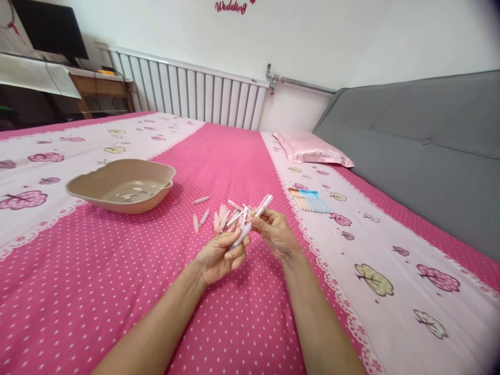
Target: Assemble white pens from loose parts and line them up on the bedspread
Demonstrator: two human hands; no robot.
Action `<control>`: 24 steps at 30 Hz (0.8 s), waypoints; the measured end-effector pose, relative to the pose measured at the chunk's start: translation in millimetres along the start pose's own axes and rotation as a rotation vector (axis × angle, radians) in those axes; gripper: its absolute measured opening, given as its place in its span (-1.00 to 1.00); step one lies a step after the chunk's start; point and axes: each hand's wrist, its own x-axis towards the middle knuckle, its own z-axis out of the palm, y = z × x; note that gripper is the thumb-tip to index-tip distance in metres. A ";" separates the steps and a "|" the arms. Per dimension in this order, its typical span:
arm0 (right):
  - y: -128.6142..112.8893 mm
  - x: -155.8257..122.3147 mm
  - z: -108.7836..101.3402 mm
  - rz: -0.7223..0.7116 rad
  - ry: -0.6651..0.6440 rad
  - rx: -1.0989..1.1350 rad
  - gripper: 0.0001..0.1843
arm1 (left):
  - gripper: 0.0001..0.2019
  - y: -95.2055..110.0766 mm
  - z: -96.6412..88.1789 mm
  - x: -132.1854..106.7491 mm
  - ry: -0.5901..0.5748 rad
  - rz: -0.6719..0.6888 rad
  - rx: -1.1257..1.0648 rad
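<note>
A pale, slim pen point(244, 234) slants up to the right between my hands. My left hand point(219, 258) is closed round its lower barrel. Higher up, my right hand point(277, 234) pinches it near its clear upper end point(265, 202). Just beyond my hands lies a loose heap of pale pink, slender leaf-shaped pieces point(222, 214), with some thin white sticks point(236, 214) among them. A few similar pieces point(203, 217) lie apart to the left. What exactly the pieces are is too small to tell.
On the left stands a beige basin point(128, 205) with small white bits inside. Several orange-to-blue pens point(310, 201) lie in a row on the right. Further back are a pink pillow point(312, 148), a grey headboard point(422, 120) and a white radiator point(187, 88). Everything rests on a pink dotted bedspread point(242, 323).
</note>
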 end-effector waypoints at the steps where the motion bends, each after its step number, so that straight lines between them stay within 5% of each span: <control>1: -0.2 -0.1 -0.4 0.002 0.014 -0.013 -0.79 | -0.71 -0.3 0.6 0.7 0.019 0.017 0.056; 4: -1.4 -1.1 -0.3 0.012 0.100 -0.104 -0.76 | -0.70 -2.0 1.3 4.0 0.159 0.164 0.431; 9: 2.0 -1.6 7.8 -0.034 0.309 -0.316 -0.67 | -0.69 -8.5 -2.2 6.8 0.567 0.564 1.343; 12: 6.6 -1.7 14.6 -0.009 0.422 -0.402 -0.61 | -0.75 -14.3 -5.0 6.4 0.723 0.811 1.607; 17: 12.3 -2.6 19.8 0.006 0.443 -0.470 -0.53 | -0.81 -17.8 -6.3 5.2 0.858 1.114 1.690; 24: 15.4 -0.6 19.9 0.016 0.346 -0.336 -0.59 | -0.80 -15.4 1.7 -0.2 0.861 0.788 1.329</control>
